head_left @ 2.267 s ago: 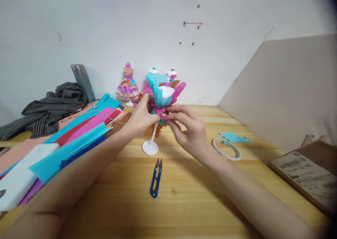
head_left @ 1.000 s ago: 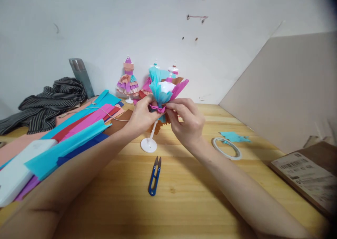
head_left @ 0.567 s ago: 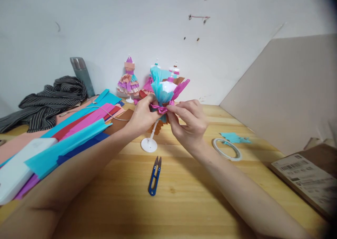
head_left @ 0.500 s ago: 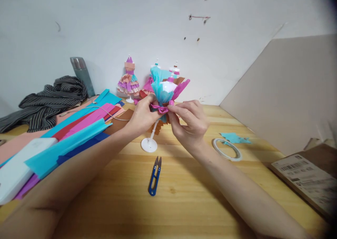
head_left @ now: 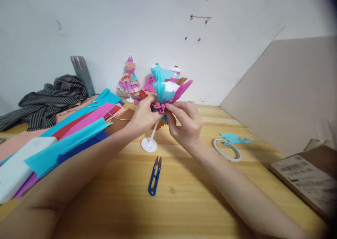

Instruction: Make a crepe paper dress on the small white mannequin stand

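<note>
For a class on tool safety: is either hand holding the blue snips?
No: the blue snips lie on the table, while the left hand holds the paper-wrapped mannequin and the right hand pinches pink paper.

One view from head height, forward and down at close range, across tabletop (head_left: 184,197) to wall (head_left: 131,21)

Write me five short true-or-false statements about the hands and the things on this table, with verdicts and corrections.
1. The left hand holds the blue snips. False: it holds the white dress form around its waist; the snips lie on the table.
2. The right hand has its fingertips at the pink strip. True.
3. The striped cloth lies at the right edge of the picture. False: it lies at the left, beside the bottle.
4. The tape roll hangs on the wall. False: it lies on the table.
5. A ruffled dress stands behind the hands. True.
</note>
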`<state>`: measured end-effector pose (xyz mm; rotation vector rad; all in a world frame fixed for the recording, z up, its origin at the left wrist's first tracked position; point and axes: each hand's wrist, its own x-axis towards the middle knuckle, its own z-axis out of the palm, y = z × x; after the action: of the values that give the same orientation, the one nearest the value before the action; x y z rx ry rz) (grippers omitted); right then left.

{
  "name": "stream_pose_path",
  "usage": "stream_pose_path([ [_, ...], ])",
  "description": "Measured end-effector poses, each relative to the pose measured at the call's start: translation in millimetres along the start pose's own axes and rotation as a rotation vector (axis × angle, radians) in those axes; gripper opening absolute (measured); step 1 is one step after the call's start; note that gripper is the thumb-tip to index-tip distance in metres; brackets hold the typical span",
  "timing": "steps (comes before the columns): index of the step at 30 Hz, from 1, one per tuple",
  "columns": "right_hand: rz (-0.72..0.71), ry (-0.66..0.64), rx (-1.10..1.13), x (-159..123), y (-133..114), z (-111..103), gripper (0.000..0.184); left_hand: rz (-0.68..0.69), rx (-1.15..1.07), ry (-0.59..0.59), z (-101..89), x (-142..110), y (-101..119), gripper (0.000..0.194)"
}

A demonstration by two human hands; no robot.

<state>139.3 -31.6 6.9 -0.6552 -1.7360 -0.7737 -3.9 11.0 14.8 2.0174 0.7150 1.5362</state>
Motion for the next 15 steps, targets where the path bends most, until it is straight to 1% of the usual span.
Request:
stream_pose_path([
  [5, 0.03, -0.084, -0.038, 0.4, 0.4, 0.3, 0.029, -0.014, -0.008, 0.006, -1.3, 0.8, -1.3, 0.022],
  [11, 0.086, -0.097, 0.03, 3.7, 0.2, -1.2, 0.026, 0.001, -0.002, -0.01, -1.0, 0.4, -3.5, 0.023],
  [15, 0.138, -0.107, 0.117, 5.5, -0.1, -3.7, 0.028, 0.033, -0.013, -0.037, -1.0, 0.1, -4.4, 0.021],
])
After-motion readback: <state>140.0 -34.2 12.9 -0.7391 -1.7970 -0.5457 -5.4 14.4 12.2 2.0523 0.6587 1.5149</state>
